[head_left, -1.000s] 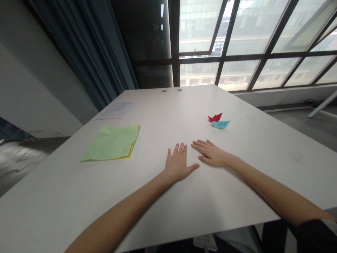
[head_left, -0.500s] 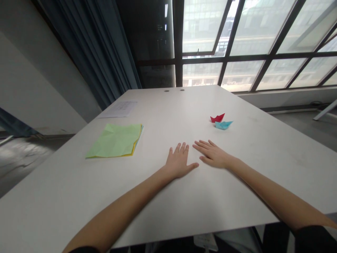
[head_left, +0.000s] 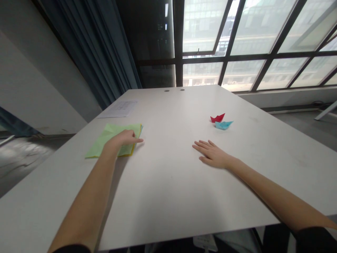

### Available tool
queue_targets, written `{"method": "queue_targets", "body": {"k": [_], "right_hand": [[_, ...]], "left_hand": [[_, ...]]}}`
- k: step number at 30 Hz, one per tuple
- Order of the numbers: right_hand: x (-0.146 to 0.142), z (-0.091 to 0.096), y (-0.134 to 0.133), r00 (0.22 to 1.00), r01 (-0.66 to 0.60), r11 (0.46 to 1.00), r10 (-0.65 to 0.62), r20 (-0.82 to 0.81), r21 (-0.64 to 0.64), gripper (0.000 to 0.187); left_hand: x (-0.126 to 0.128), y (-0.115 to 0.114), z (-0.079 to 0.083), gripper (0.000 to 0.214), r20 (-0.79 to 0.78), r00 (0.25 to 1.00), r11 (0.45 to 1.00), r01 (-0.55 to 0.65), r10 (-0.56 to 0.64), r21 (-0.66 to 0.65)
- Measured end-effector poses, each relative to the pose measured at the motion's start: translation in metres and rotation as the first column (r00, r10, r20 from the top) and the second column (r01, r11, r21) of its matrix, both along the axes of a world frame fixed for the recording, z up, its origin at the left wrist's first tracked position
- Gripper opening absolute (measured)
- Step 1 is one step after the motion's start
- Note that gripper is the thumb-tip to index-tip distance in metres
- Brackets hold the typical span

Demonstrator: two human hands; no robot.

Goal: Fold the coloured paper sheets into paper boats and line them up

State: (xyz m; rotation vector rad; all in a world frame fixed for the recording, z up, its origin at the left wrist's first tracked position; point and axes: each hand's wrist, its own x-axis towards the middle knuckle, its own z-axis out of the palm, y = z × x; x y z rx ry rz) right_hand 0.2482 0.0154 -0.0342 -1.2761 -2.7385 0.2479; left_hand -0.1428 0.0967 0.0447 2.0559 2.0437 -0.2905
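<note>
My left hand (head_left: 123, 137) is over the stack of coloured paper sheets (head_left: 102, 142), near its right side. Its thumb sticks out to the right past the stack's edge, and the other fingers, partly hidden behind the hand, hold no sheet that I can see. Light green paper lies on top, with yellow and blue edges showing beneath. My right hand (head_left: 212, 154) rests flat on the white table (head_left: 163, 196), fingers stretched out. Beyond it sit a red paper boat (head_left: 217, 118) and a light blue paper boat (head_left: 223, 125), close together.
A printed white sheet (head_left: 118, 109) lies at the table's far left. Two round dark discs (head_left: 166, 91) are set near the far edge. A blue curtain (head_left: 97, 49) hangs at the back left, and windows (head_left: 244, 35) stand behind the table.
My left hand has moved left from the middle of the table to above the paper stack. My right hand and the paper boats have stayed in place.
</note>
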Motion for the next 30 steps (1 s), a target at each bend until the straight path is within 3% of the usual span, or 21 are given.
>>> {"method": "queue_targets", "body": {"k": [5, 10, 14, 18, 22, 24, 27, 30], "right_hand": [[-0.001, 0.001, 0.0, 1.0, -0.005, 1.0, 0.005, -0.006, -0.003, 0.056], [0.0, 0.0, 0.0, 1.0, -0.001, 1.0, 0.001, -0.017, -0.001, 0.055], [0.001, -0.002, 0.001, 1.0, -0.001, 1.0, 0.001, -0.017, -0.005, 0.055], [0.002, -0.001, 0.002, 1.0, 0.001, 1.0, -0.001, -0.012, -0.014, 0.056], [0.001, 0.001, 0.001, 1.0, -0.002, 1.0, 0.002, -0.01, -0.023, 0.056], [0.001, 0.002, 0.001, 1.0, 0.001, 1.0, -0.001, -0.014, -0.026, 0.056], [0.001, 0.002, 0.001, 1.0, 0.003, 0.999, -0.004, -0.025, -0.034, 0.056], [0.002, 0.004, 0.0, 0.999, -0.004, 0.999, 0.002, -0.046, -0.039, 0.056]], "left_hand": [[-0.04, -0.003, -0.014, 0.071, 0.184, 0.957, 0.964, -0.19, 0.225, -0.187], [-0.047, -0.006, -0.016, 0.064, 0.316, 0.909, 0.955, -0.215, 0.273, -0.205], [-0.048, -0.001, -0.014, 0.046, 0.251, 0.943, 0.974, -0.196, 0.22, -0.116], [-0.042, 0.005, -0.002, 0.033, 0.054, 0.993, 0.99, -0.105, 0.101, 0.093], [-0.019, -0.003, 0.026, 0.038, -0.044, 0.98, 0.932, -0.172, 0.196, 0.32], [0.001, -0.014, 0.041, 0.037, -0.039, 0.983, 0.904, -0.15, 0.18, 0.4], [0.042, -0.032, 0.052, 0.035, -0.038, 0.997, 0.891, -0.045, 0.069, 0.452], [0.087, -0.05, 0.043, 0.029, -0.061, 0.99, 0.889, 0.141, -0.127, 0.436]]}}
